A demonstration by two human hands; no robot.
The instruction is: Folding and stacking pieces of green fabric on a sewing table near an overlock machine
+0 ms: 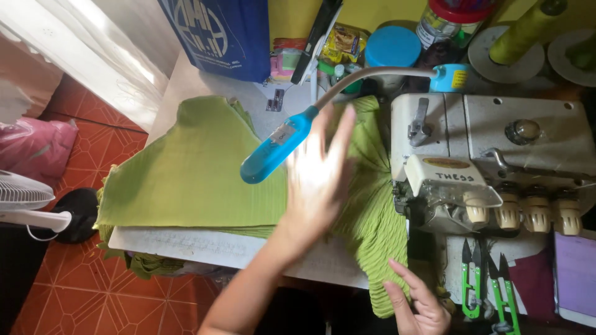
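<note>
Folded green pleated fabric (192, 174): stacked flat on the table (186, 245), left of the grey overlock sewing machine (496, 155), apparently kept within reach. Left hand (320, 177): fingers spread open, above the fabric, holding nothing. Right hand (419, 304): loosely open, fingertips touching the fabric's hanging edge below the machine.

You see bright daylight glaring off the sheer white curtain (105, 56) at upper left. Your raised left hand (320, 177) is motion-blurred and washed out.
</note>
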